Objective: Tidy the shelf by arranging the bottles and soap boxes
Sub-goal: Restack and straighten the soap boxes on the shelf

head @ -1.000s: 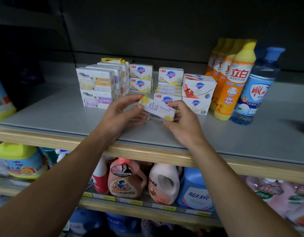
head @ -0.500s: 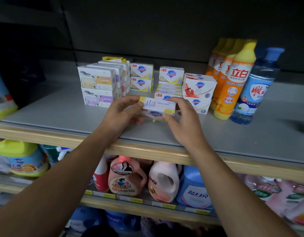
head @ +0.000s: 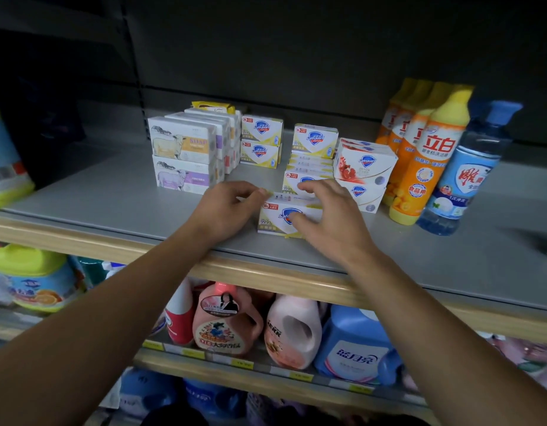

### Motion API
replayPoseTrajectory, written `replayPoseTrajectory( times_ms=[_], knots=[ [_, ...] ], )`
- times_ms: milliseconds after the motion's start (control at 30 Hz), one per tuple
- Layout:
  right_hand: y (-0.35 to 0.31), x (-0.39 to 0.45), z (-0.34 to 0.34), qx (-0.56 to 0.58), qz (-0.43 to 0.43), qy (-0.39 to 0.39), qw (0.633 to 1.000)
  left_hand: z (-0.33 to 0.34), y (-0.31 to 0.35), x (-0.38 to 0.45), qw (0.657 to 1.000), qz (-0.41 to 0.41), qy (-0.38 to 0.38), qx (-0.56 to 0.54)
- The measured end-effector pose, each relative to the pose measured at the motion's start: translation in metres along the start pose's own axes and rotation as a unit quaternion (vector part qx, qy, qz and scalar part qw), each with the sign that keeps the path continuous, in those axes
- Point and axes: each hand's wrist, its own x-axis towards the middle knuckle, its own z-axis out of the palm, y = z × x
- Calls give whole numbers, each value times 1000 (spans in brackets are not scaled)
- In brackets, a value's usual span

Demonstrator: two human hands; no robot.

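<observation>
A white and yellow soap box (head: 273, 217) stands on its long edge near the front of the grey shelf (head: 112, 195). My left hand (head: 227, 210) pinches its upper left corner. My right hand (head: 327, 221) lies over its top and right end, fingers curled on it. Behind it more yellow soap boxes (head: 313, 149) are stacked, with white and red soap boxes (head: 364, 162) to the right and sheep-print soap boxes (head: 181, 146) to the left. Orange bottles (head: 426, 155) and a blue bottle (head: 462, 179) stand at the right.
Two more yellow soap boxes (head: 261, 141) sit stacked behind the sheep-print row. Bare shelf surface stretches to the left and front right. The lower shelf holds pink detergent jugs (head: 226, 321) and a blue jug (head: 355, 345). A yellow-topped tub (head: 29, 278) sits lower left.
The soap box was held tilted above the shelf between both hands; it has come down and now stands on the shelf, front face towards me, both hands still on it.
</observation>
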Motion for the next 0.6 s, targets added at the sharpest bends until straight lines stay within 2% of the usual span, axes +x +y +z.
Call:
replayPoseTrajectory(
  times_ms=[133,233,367,500,600],
  knots=[
    [-9,16,-1,-130,-54,-130,981,-20,-12,4,985,47,6,168],
    [-11,22,-3,-150,-53,-167,973,-22,-27,4,953,61,-66,290],
    [-13,44,-18,-149,-69,-116,980,-16,-33,7,935,71,-103,331],
    [-15,84,-33,-163,-70,-46,983,-15,-35,9,930,65,-105,345],
    [-10,118,-38,-198,-53,-23,978,-15,-39,11,930,78,-91,348]
  ],
)
